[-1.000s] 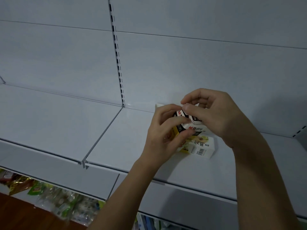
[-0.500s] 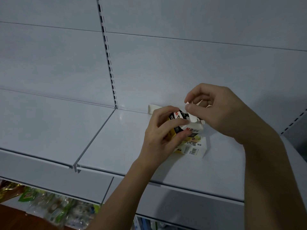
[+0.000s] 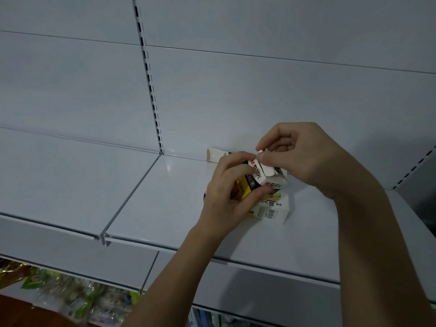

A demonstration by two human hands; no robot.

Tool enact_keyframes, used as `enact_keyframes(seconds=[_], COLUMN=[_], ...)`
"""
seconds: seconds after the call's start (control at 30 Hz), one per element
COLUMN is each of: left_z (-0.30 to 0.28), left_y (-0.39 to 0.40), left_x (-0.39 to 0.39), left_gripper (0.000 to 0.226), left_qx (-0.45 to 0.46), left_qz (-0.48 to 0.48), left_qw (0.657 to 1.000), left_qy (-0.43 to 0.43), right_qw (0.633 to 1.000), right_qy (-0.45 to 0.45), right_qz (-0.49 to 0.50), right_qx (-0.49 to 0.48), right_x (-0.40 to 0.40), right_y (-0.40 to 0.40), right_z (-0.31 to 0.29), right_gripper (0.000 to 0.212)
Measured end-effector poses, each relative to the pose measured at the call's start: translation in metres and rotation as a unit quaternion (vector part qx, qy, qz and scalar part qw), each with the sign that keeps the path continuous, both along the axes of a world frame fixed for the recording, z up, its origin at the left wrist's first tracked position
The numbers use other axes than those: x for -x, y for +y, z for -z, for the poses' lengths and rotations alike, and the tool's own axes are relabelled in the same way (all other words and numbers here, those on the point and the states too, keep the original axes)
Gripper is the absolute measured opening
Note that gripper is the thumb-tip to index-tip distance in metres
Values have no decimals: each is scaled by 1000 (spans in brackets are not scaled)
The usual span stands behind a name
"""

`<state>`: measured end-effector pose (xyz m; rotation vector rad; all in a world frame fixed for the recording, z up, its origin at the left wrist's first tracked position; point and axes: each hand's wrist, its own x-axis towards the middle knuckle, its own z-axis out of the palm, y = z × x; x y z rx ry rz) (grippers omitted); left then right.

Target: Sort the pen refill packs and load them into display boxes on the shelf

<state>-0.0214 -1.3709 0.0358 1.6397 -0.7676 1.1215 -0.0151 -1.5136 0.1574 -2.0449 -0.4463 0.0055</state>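
Bagged goods (image 3: pixel 70 296) at 7 o'clock, under the shelf (image 3: pixel 165 208). Just right of centre, left hand (image 3: pixel 226 197) curled round an upright box (image 3: pixel 262 180), fingers (image 3: pixel 238 168) and thumb gripping its sides. Below it, touching, a second box (image 3: pixel 271 210) flat on the shelf, barcode forward. Right hand (image 3: pixel 304 156) at 2 o'clock, fingers (image 3: pixel 273 158) pinching the box's top flap (image 3: pixel 265 168), partly lifted. Beyond, against the back panel (image 3: pixel 259 102), a white pack (image 3: pixel 215 155).

Printed cardboard box (image 3: pixel 271 182), glossy metal shelf (image 3: pixel 165 204)
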Motion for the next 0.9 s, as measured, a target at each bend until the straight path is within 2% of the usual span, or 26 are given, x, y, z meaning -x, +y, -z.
enact_keyframes(seconds=[0.2, 0.5, 0.9], left_z=[2, 2, 6], left_y=[-1, 0, 1], left_x=[-1, -1, -4], left_gripper=[30, 29, 31], left_qx=[20, 38, 60], left_qz=[1, -3, 0], left_qw=[1000, 999, 998], left_qy=[9, 25, 34], right_qw=[999, 999, 999], right_qy=[10, -3, 10], right_qz=[25, 51, 51], right_qx=[-19, 13, -3], right_x=[1, -1, -1], right_y=[3, 5, 8], right_z=[1, 1, 2], right_gripper=[11, 11, 10])
